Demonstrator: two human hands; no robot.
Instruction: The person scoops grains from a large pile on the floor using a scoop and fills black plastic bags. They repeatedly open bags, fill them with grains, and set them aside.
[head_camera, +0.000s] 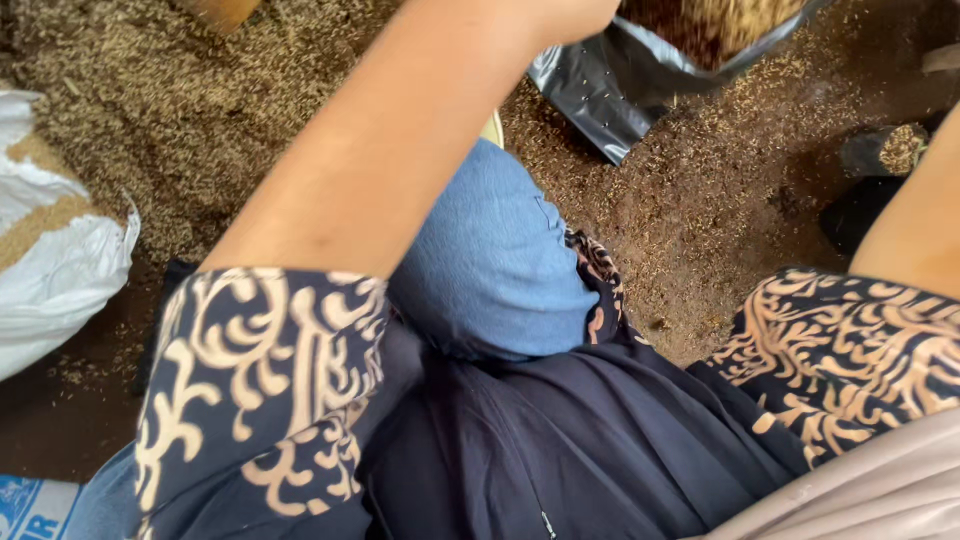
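A black plastic bag (610, 95) lies open at the far edge of the floor (720, 220), its glossy film creased and folded, and its mouth shows a heap of tan husky grain mixed with darker brown matter. The left forearm (400, 140) runs up from the patterned sleeve to that bag, and the left hand (575, 15) sits right at the bag's near rim, cut off by the top of the picture, so whether its grip is spread or pressed together cannot be told. The right forearm (915, 220) rises along the right side of the view and its hand is out of sight.

One white woven sack (50, 270) stands at the left edge of the floor, its cloth slack and wrinkled, with pale tan grain showing at its open top. A second, smaller dark bag (885, 155) stands near the right edge, a small mound of the same tan grain at its mouth. That makes three containers in all: two of dark plastic and one white.

Loose grain (170, 110) is spread thick over the far left part of the floor and thins to scattered flecks on the brown earth toward the right. A blue denim knee (490, 260) is raised in the middle, and two dark sleeves carry a curling cream scroll pattern over a plain dark garment
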